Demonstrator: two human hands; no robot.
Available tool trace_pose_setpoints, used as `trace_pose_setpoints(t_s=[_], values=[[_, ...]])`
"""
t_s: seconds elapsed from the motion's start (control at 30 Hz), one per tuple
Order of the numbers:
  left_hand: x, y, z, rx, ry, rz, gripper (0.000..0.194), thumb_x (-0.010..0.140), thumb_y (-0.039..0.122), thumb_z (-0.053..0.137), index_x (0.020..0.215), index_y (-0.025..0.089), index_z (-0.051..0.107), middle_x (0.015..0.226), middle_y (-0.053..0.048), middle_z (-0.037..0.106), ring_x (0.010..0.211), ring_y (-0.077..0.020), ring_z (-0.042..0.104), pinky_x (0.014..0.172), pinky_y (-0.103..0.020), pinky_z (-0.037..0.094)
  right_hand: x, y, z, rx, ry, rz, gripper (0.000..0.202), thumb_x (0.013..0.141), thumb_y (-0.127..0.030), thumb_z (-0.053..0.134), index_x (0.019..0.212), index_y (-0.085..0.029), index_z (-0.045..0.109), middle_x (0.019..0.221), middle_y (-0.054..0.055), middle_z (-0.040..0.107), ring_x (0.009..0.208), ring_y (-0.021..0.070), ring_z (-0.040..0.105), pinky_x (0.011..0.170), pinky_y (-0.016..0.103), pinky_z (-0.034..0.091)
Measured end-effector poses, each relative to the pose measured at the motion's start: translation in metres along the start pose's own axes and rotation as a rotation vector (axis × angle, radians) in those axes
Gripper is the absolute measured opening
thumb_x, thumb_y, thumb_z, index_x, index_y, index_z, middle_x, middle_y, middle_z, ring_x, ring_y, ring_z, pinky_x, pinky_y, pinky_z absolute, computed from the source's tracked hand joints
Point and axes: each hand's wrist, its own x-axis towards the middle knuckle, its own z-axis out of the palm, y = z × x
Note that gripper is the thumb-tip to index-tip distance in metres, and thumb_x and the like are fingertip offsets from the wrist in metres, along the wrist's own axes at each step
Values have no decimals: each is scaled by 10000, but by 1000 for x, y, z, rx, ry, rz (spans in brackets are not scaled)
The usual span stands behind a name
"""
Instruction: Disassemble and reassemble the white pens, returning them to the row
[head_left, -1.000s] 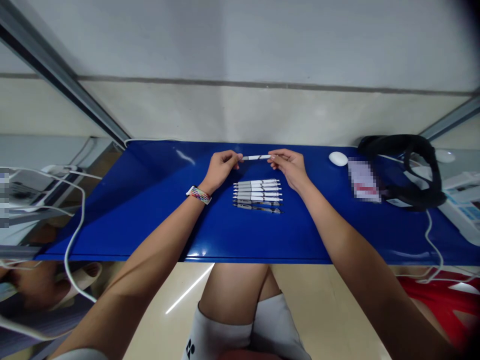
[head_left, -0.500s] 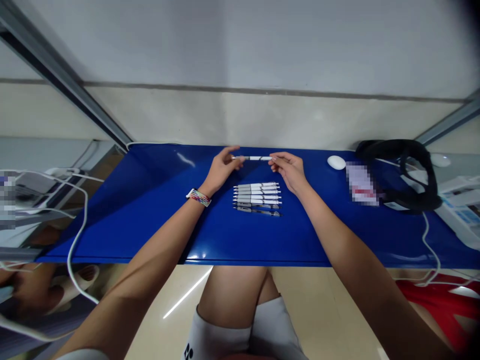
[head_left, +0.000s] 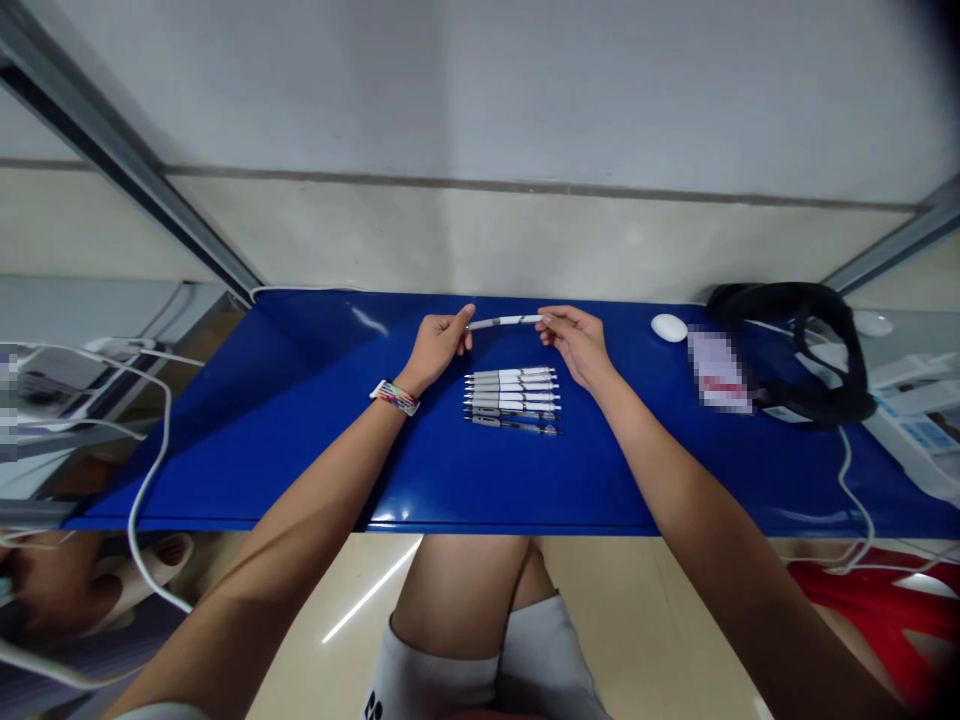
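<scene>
A white and grey pen (head_left: pixel 510 321) is held level between my two hands, near the back of the blue table (head_left: pixel 300 450). My left hand (head_left: pixel 441 345) pinches its grey tip end between thumb and fingers. At the other end, the fingertips of my right hand (head_left: pixel 574 340) are closed on the white barrel. Just below, toward me, several pens (head_left: pixel 514 385) lie side by side in a row, tips to the left. The two nearest me look darker and clear-barrelled, the others white with grey grips.
To the right lie a white computer mouse (head_left: pixel 669 327), a blurred pale purple packet (head_left: pixel 720 370) and a black strap (head_left: pixel 847 400). White cables (head_left: pixel 154 480) hang at the left edge. A wall (head_left: pixel 525 240) rises behind the table, and other people sit at both sides.
My left thumb and fingers have closed around the pen's tip end, which has dipped slightly. My right hand keeps its hold, and the row of pens is unchanged.
</scene>
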Motion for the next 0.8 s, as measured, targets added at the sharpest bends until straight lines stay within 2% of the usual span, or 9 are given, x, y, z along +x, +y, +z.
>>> trace_pose_setpoints(t_s=[0.07, 0.17, 0.27, 0.47, 0.67, 0.8], values=[[1, -2, 0, -15, 24, 7, 592, 999, 644, 641, 612, 201, 706, 503, -12, 579, 509, -132, 534, 604, -303, 428, 0, -1, 0, -3, -3, 2, 330, 758, -437, 904, 1003, -236, 814, 843, 30, 760, 725, 157, 664, 705, 325, 565], [4, -8, 1, -153, 56, 37, 306, 870, 494, 840, 913, 197, 785, 722, -21, 726, 667, -152, 651, 697, -296, 507, 1, -1, -1, 45, 3, -4, 277, 772, -415, 886, 969, -234, 812, 820, 25, 746, 708, 148, 646, 683, 311, 547], [7, -14, 1, -253, 87, 25, 304, 847, 394, 848, 1058, 188, 775, 853, -42, 766, 784, -165, 707, 775, -305, 546, 3, -2, -2, 122, 30, 4, 233, 761, -380, 880, 918, -222, 811, 778, 19, 720, 682, 135, 621, 657, 293, 519], [8, -17, -1, -335, 111, 22, 270, 849, 355, 840, 1039, 179, 767, 838, -38, 755, 794, -165, 719, 752, -294, 537, 4, -3, -1, 173, 135, 29, 193, 736, -357, 863, 853, -216, 802, 719, 17, 693, 649, 134, 589, 616, 286, 480], [9, -18, -2, -329, 134, 9, 218, 855, 359, 836, 954, 172, 780, 823, -47, 754, 761, -153, 682, 748, -294, 527, 5, -2, -5, 145, 126, 9, 183, 748, -342, 871, 856, -207, 812, 713, 27, 706, 641, 136, 598, 602, 283, 466], [8, -16, -3, -330, 160, -5, 229, 857, 389, 827, 911, 170, 786, 808, -46, 746, 749, -154, 666, 743, -296, 521, 8, -3, -10, 149, 173, 5, 177, 732, -334, 863, 833, -203, 800, 693, 28, 703, 618, 134, 586, 586, 280, 459]])
